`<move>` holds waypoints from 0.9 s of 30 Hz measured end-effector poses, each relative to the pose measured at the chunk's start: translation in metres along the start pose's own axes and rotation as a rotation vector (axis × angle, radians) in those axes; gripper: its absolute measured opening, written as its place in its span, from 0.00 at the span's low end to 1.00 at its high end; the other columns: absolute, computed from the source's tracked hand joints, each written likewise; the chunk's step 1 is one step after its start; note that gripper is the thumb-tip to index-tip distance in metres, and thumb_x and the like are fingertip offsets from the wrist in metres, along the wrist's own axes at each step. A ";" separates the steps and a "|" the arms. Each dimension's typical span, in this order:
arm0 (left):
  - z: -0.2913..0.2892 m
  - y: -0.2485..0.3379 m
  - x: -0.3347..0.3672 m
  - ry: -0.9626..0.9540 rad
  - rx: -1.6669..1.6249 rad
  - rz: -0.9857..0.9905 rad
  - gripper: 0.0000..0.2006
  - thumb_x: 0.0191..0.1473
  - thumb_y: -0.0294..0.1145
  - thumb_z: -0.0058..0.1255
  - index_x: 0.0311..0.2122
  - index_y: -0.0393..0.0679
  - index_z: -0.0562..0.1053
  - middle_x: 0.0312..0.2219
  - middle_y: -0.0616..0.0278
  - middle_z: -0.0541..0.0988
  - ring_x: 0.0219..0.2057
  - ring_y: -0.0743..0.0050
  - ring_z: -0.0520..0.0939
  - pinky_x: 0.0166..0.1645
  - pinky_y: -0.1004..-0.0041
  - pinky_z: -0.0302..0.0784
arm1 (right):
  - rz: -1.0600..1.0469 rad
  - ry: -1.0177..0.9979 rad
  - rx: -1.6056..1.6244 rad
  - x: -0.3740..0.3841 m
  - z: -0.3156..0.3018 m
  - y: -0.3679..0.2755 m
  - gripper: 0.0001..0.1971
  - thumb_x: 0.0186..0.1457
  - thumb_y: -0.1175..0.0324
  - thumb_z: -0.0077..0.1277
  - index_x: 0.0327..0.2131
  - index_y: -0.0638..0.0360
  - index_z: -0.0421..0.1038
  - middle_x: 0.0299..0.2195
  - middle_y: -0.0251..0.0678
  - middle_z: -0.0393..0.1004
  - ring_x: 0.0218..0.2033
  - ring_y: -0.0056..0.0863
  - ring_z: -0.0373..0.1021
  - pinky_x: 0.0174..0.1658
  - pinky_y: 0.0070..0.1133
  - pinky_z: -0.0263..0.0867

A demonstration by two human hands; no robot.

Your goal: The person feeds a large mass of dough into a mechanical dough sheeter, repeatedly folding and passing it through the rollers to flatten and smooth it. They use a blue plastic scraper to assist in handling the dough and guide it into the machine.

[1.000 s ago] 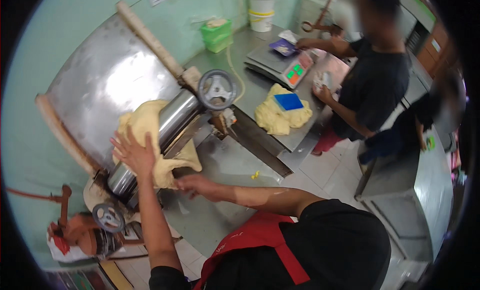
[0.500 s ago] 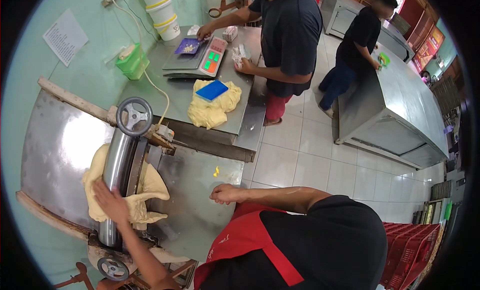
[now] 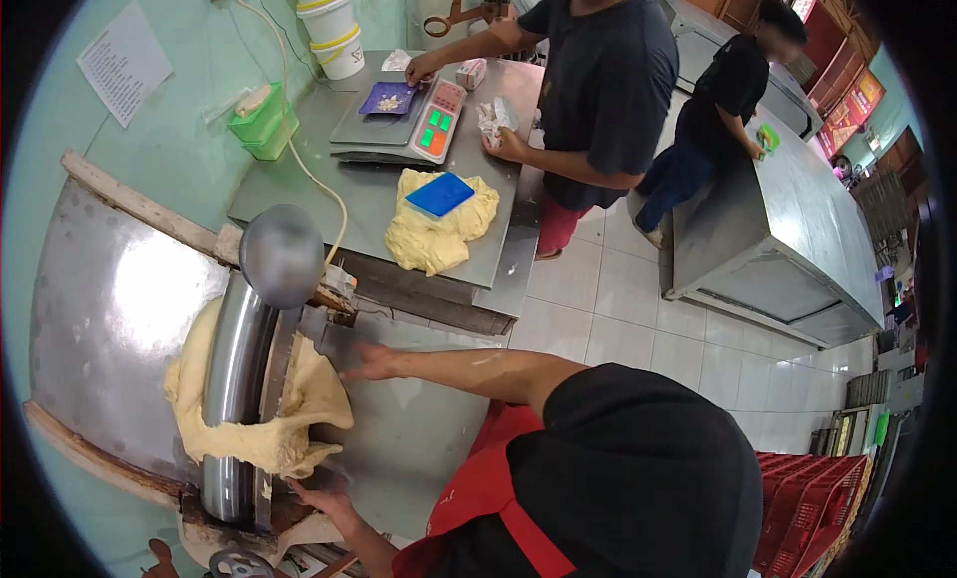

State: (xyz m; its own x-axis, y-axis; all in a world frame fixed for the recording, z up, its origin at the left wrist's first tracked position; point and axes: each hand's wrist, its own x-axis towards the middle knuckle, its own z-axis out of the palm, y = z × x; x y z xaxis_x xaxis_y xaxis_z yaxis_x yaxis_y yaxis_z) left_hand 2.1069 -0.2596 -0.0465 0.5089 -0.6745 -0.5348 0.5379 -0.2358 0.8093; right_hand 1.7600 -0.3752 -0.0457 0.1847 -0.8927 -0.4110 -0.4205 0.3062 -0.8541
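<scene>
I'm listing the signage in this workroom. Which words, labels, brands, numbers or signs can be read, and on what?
None that I can quote:
Wall sheet: rows of print, too small.
Scale: lit green and orange displays, too blurred.
Lowest bucket: dark mark, too small.
Small box: markings, too small.
Apron: faint pale marks, unreadable.
Red poster: pale markings, too blurred.

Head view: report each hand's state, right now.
Left hand: open, empty, near the lower edge of the dough sheet.
Right hand: open, blurred, beside the dough sheet; contact cannot be told.
</scene>
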 end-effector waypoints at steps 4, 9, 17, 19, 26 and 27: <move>-0.014 0.009 0.087 -0.318 -0.188 -0.194 0.44 0.60 0.69 0.44 0.74 0.51 0.56 0.70 0.57 0.61 0.72 0.53 0.57 0.74 0.47 0.48 | -0.051 -0.044 0.014 0.073 0.020 -0.046 0.64 0.50 0.26 0.56 0.74 0.64 0.40 0.70 0.57 0.56 0.71 0.51 0.54 0.72 0.35 0.52; 0.000 -0.030 0.131 -0.279 -0.140 0.018 0.43 0.58 0.64 0.51 0.72 0.49 0.59 0.67 0.58 0.66 0.67 0.56 0.64 0.70 0.52 0.56 | -0.265 -0.023 -0.007 0.120 0.062 -0.045 0.55 0.53 0.31 0.53 0.73 0.59 0.46 0.68 0.54 0.60 0.69 0.49 0.58 0.70 0.38 0.56; -0.013 -0.061 0.095 -0.072 0.269 0.183 0.42 0.56 0.57 0.62 0.69 0.45 0.64 0.60 0.58 0.75 0.59 0.60 0.75 0.62 0.60 0.70 | -0.349 -0.065 0.081 0.136 0.112 -0.002 0.44 0.54 0.49 0.62 0.69 0.54 0.55 0.63 0.46 0.67 0.66 0.40 0.63 0.66 0.32 0.64; -0.013 -0.071 0.068 -0.044 0.414 0.145 0.41 0.55 0.55 0.65 0.68 0.44 0.65 0.59 0.58 0.77 0.58 0.61 0.78 0.61 0.62 0.74 | -0.203 -0.197 0.336 0.109 0.118 -0.006 0.42 0.54 0.54 0.65 0.68 0.53 0.58 0.61 0.44 0.69 0.65 0.38 0.64 0.65 0.30 0.66; -0.009 -0.066 -0.062 -0.213 0.769 -0.005 0.37 0.54 0.52 0.66 0.64 0.43 0.69 0.55 0.58 0.80 0.53 0.67 0.81 0.56 0.66 0.77 | 0.214 -0.855 0.629 0.002 0.057 0.010 0.40 0.58 0.67 0.60 0.70 0.57 0.53 0.64 0.42 0.66 0.63 0.37 0.67 0.63 0.32 0.68; -0.013 -0.069 -0.080 -0.294 0.908 0.106 0.38 0.50 0.54 0.68 0.62 0.42 0.71 0.54 0.54 0.81 0.53 0.61 0.83 0.56 0.65 0.77 | 0.281 -0.909 0.576 -0.016 0.054 0.020 0.40 0.57 0.68 0.59 0.70 0.57 0.53 0.64 0.42 0.66 0.63 0.37 0.67 0.63 0.33 0.68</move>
State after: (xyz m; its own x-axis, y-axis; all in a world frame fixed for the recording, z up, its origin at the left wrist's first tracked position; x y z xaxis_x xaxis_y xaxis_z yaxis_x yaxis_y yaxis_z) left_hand 2.0378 -0.1806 -0.0629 0.2699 -0.8428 -0.4656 -0.2897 -0.5323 0.7955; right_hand 1.7966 -0.3366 -0.0730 0.8291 -0.2653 -0.4920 -0.1175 0.7778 -0.6175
